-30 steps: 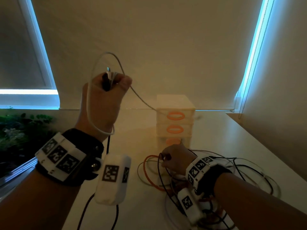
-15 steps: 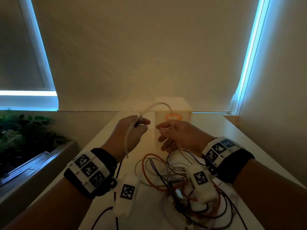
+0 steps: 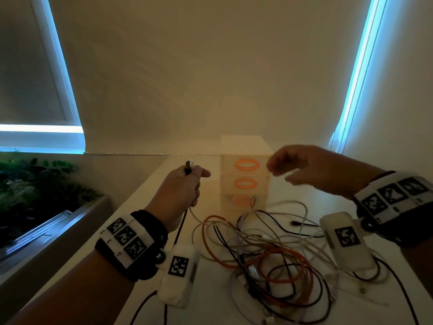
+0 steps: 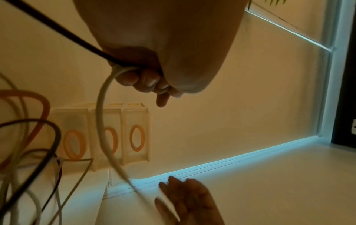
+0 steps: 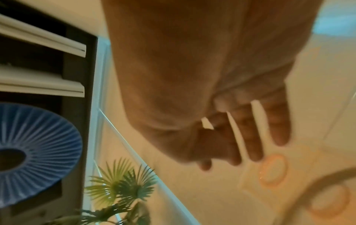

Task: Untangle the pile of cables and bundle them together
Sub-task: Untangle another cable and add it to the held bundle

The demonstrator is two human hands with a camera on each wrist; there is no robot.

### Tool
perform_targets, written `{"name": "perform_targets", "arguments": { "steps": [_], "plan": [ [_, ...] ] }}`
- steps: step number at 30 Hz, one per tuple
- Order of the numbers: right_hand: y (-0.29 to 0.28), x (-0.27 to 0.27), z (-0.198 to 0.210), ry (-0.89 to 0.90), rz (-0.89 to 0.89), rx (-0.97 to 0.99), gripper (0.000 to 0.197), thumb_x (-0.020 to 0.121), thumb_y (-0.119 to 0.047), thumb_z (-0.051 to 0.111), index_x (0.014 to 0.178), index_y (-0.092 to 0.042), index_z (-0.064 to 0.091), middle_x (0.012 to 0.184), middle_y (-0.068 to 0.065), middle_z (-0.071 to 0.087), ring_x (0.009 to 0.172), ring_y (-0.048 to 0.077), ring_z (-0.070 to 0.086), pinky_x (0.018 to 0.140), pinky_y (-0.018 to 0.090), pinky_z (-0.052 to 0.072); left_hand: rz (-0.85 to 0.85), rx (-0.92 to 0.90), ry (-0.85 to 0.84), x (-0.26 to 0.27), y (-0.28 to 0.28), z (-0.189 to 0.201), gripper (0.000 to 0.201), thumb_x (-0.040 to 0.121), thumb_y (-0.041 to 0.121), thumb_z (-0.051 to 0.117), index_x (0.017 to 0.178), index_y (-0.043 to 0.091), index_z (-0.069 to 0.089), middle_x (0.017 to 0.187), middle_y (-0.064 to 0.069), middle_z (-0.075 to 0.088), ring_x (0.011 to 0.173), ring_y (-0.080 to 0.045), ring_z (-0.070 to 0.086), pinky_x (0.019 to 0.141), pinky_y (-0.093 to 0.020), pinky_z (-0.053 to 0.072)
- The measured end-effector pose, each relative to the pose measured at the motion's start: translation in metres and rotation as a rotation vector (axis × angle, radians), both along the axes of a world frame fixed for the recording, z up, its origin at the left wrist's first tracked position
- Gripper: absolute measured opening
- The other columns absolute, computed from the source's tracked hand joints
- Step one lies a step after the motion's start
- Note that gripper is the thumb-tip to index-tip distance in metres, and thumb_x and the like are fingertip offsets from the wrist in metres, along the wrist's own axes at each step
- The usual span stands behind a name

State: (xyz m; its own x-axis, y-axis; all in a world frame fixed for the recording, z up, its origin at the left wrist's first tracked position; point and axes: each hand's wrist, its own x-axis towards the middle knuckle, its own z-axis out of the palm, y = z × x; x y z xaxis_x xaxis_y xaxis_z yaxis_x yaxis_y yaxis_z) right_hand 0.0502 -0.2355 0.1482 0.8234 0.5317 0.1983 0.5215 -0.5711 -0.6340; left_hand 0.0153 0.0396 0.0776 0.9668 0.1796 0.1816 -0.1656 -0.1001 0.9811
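Gripping two cables (image 4: 102, 115): left hand (image 3: 181, 188).

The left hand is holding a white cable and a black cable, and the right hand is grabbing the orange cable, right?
Not quite. The left hand does grip the white cable and the black cable, but the right hand holds nothing. The head view shows it raised and open, while the orange cable lies in the pile on the table.

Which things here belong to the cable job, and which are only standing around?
For the job:
- white cable and black cable, both gripped by the left hand
- cable pile
- right hand, holding nothing

Standing around:
- drawer box
- plants
- blue dish
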Motion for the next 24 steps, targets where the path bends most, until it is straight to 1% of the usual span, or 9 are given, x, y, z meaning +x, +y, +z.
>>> {"name": "perform_targets", "arguments": {
  "steps": [2,3,5,7,11,14,17,21,24],
  "plan": [
    [0.024,-0.016,0.002,-0.003,0.037,0.167,0.020,0.089,-0.006,0.065,0.105,-0.017,0.067,0.103,0.002,0.073,0.098,0.018,0.069,0.088,0.033,0.056,-0.048,-0.107,0.013,-0.001,-0.006,0.001,0.031,0.111,0.026,0.039,0.109,0.003,0.060,0.064,0.002,0.035,0.054,-0.012,0.035,0.053,-0.028,0.032],
    [0.039,-0.023,-0.002,-0.024,0.072,0.113,0.017,0.090,-0.019,0.068,0.107,-0.017,0.067,0.101,0.001,0.074,0.095,0.016,0.069,0.087,0.032,0.056,-0.071,-0.165,0.016,-0.002,-0.009,0.002,0.030,0.111,0.026,0.039,0.106,0.004,0.059,0.063,0.002,0.037,0.054,-0.013,0.037,0.053,-0.028,0.034],
    [0.067,-0.034,-0.014,-0.063,0.152,-0.146,0.035,0.086,-0.046,0.068,0.113,-0.024,0.066,0.100,-0.007,0.073,0.092,0.005,0.068,0.087,0.029,0.055,-0.098,-0.255,0.021,-0.003,-0.016,0.005,0.028,0.111,0.027,0.040,0.100,0.006,0.056,0.062,0.003,0.038,0.053,-0.013,0.040,0.053,-0.028,0.036],
    [0.092,-0.042,-0.030,-0.055,0.195,-0.333,0.047,0.083,-0.058,0.066,0.116,-0.025,0.064,0.101,-0.008,0.072,0.093,0.005,0.066,0.088,0.031,0.055,-0.100,-0.310,0.021,-0.006,-0.020,0.008,0.030,0.111,0.028,0.040,0.095,0.008,0.054,0.062,0.002,0.038,0.051,-0.013,0.041,0.052,-0.025,0.037],
    [0.118,-0.047,-0.057,0.083,0.251,-0.290,0.031,0.091,-0.047,0.063,0.096,-0.016,0.067,0.081,0.000,0.073,0.074,0.014,0.069,0.072,0.029,0.055,-0.119,-0.421,0.006,-0.011,-0.014,0.011,0.030,0.111,0.027,0.038,0.092,0.009,0.052,0.063,0.001,0.037,0.053,-0.014,0.039,0.056,-0.029,0.035],
    [0.126,-0.050,-0.068,0.146,0.213,-0.115,0.031,0.100,-0.033,0.050,0.093,-0.009,0.067,0.066,-0.001,0.059,0.057,0.016,0.056,0.057,0.027,0.044,-0.150,-0.478,-0.006,-0.012,-0.008,0.013,0.032,0.111,0.029,0.038,0.090,0.009,0.051,0.062,0.001,0.035,0.050,-0.013,0.037,0.050,-0.027,0.036],
    [0.124,-0.051,-0.072,0.360,0.120,0.124,0.033,0.102,-0.032,0.045,0.087,-0.009,0.063,0.055,0.000,0.045,0.043,0.013,0.041,0.046,0.025,0.035,-0.223,-0.487,0.000,-0.017,-0.004,0.016,0.033,0.111,0.033,0.039,0.088,0.012,0.050,0.060,0.003,0.032,0.047,-0.011,0.034,0.045,-0.024,0.036],
    [0.105,-0.040,-0.065,0.420,0.087,0.120,0.027,0.102,-0.030,0.047,0.091,-0.011,0.062,0.053,-0.005,0.042,0.041,0.008,0.038,0.042,0.023,0.032,-0.407,-0.463,0.026,-0.026,0.000,0.021,0.035,0.108,0.036,0.040,0.085,0.013,0.052,0.059,0.004,0.029,0.042,-0.008,0.028,0.041,-0.022,0.029],
    [0.088,-0.029,-0.054,0.331,0.000,0.042,0.026,0.100,-0.033,0.052,0.084,-0.015,0.063,0.048,-0.011,0.042,0.037,0.006,0.035,0.040,0.021,0.030,-0.612,-0.358,0.062,-0.031,0.007,0.023,0.032,0.106,0.034,0.045,0.085,0.012,0.054,0.056,0.003,0.034,0.039,-0.008,0.029,0.040,-0.024,0.025]
  ]
}}
